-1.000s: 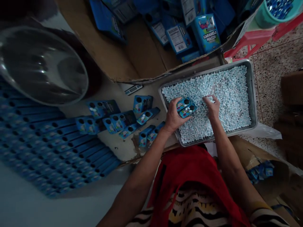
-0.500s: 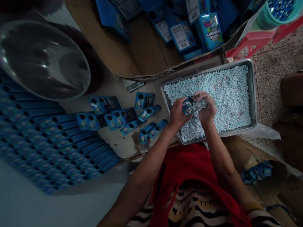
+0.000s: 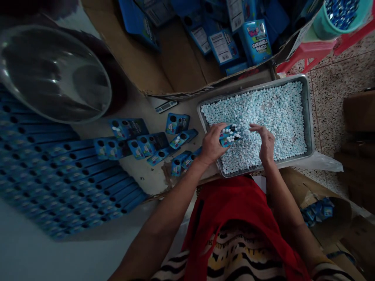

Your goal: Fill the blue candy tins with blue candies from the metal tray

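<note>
My left hand [image 3: 213,143] grips a small blue candy box [image 3: 225,139] over the left part of a metal tray [image 3: 308,117]. White candies lie on the box's top and spill off its right side. Pale blue and white candies [image 3: 278,113] fill the tray. To the right of the box, apart from it, my right hand [image 3: 266,143] hovers over the candies with its fingers stretched out and nothing in it. Several blue boxes with round holes [image 3: 177,123] lie on the table left of the tray, some with white candies at their openings.
Rows of blue boxes [image 3: 73,179] stand at the left beside a large clear bowl [image 3: 55,74]. A cardboard carton [image 3: 181,58] of blue boxes lies behind the tray. At the upper right a teal bucket [image 3: 322,29] sits on a red stool [image 3: 310,54]. A thermometer-like device [image 3: 166,107] lies by the carton.
My right hand has moved right, away from the box, and its cupped fingers have opened and let go of candies. My left hand with the box has shifted slightly left.
</note>
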`<state>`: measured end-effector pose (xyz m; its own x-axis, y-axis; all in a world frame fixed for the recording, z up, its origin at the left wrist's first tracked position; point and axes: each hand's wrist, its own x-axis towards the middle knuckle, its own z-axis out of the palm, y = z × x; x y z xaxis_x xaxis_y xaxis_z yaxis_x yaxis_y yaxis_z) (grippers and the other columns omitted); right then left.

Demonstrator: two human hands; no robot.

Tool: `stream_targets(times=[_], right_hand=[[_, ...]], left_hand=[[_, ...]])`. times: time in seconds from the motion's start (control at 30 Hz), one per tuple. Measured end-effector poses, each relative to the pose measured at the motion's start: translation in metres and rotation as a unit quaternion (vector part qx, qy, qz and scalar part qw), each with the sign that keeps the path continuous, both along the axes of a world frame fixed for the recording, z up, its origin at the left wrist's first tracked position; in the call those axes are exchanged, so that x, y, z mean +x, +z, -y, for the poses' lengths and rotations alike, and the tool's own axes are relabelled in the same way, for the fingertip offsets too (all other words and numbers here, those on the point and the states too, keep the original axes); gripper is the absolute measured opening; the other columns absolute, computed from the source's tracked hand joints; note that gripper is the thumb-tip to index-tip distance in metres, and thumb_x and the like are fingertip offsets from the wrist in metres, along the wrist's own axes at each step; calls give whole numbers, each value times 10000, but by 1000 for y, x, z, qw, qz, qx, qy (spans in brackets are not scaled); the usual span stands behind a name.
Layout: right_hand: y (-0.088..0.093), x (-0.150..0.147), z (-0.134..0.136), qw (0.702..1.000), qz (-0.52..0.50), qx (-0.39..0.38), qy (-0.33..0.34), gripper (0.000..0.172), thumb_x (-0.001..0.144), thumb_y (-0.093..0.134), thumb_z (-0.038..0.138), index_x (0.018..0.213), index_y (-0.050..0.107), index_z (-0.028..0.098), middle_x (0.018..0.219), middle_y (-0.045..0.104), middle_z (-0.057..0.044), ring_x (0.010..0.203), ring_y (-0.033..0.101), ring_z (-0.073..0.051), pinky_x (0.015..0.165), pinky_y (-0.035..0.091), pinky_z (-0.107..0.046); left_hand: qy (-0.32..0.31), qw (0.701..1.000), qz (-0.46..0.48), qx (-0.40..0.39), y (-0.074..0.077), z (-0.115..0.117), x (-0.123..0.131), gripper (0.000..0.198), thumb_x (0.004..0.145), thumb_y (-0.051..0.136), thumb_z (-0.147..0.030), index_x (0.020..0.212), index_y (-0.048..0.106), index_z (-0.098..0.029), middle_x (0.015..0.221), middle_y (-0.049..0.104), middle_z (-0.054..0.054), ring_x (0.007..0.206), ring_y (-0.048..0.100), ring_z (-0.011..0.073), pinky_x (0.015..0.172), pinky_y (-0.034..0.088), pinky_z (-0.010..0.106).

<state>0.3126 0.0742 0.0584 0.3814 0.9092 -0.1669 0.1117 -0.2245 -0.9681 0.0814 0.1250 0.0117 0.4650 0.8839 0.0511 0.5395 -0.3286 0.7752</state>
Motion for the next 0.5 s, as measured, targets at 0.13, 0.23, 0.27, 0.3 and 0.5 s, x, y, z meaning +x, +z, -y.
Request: stream_targets(times=[0.13,0.23,0.27,0.3,0.5], right_hand=[[-37,21,55,954,283,-53,85,428,1048,657,613,1243,770,249,1426,729,-182,1405,641,-384,1229,466,-613],[-63,10,69,908,379,-71,164,588,1028,662,558,1515,638,231,1659,549,-229,1561,491,-441,1247,440,-650],[-71,6,65,897,400,-76,172,649,1018,668,550,1581,590,235,1710,495,-231,1585,455,-458,1246,431,-664],[-78,3,57,889,417,-82,172,690,1008,677,544,1619,561,245,1734,468,-227,1585,445,-470,1241,427,-673],[-92,16,-7,944,290,-110,112,387,898,762,460,1218,724,246,1187,737,-131,1136,671,-349,1016,576,-510]], left_hand=[[40,999,8,-21,-3,2,4,813,733,980,-204,1449,596,-234,1390,752,123,1296,766,336,1146,651,483],[45,998,19,-32,-6,7,4,816,718,997,-242,1436,609,-236,1388,754,119,1288,769,339,1141,650,483],[49,998,25,-34,-7,9,2,819,714,1000,-248,1434,610,-242,1385,755,112,1279,772,336,1134,653,487],[61,997,30,-33,-8,11,1,820,718,995,-247,1439,606,-247,1386,754,108,1276,772,335,1130,654,494],[45,998,38,-31,-8,19,-14,792,727,954,-216,1443,619,-265,1394,755,95,1283,765,324,1136,644,485]])
